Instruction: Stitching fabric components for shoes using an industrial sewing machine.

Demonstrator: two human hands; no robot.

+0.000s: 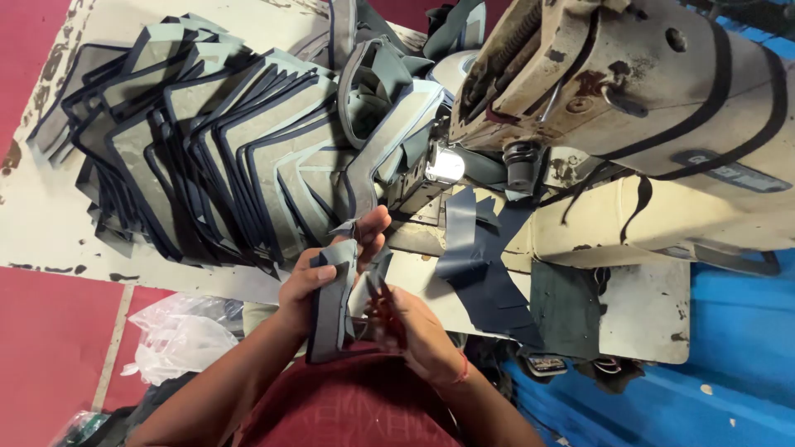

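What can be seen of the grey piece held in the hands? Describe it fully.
The grey piece is a flat, frame-shaped cut of fabric-like material, grey with dark navy binding along its edges. It stands roughly upright above the person's lap, just in front of the table edge. The left hand grips its upper part, thumb across the front; the right hand works at its right edge. Similar pieces lie stacked on the table behind.
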